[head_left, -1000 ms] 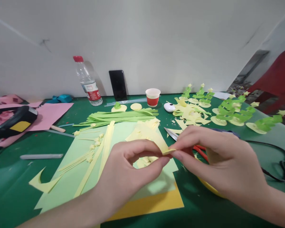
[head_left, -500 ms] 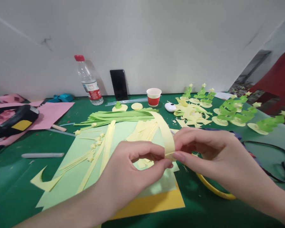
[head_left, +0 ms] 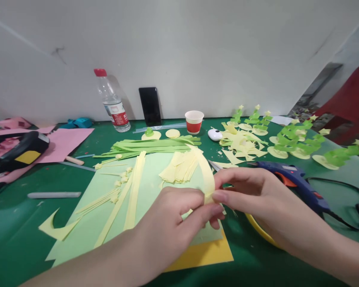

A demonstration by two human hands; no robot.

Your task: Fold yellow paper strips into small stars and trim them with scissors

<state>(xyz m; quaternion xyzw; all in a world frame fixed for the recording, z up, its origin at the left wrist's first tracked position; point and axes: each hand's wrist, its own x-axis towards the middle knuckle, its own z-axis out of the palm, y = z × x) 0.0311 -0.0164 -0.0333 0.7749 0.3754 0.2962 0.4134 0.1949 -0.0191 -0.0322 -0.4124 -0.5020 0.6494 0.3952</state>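
Left hand (head_left: 179,227) and right hand (head_left: 265,203) close together, both pinching a curved pale-yellow paper strip (head_left: 207,171) over the right edge of the pale green sheet (head_left: 151,179), blue glue gun (head_left: 314,196) toward the tabletop's right edge

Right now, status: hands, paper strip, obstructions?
Left hand and right hand pinching yellow paper strip. Strip bowed. Blue glue gun beyond right hand, clear of strip.

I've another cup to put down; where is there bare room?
Bare table at near left, below the white stick and left of the curved scrap; a smaller patch between the golden sheet and yellow ring. Crowded: far right, star-topped paper pieces; beside the right hand, the glue gun.
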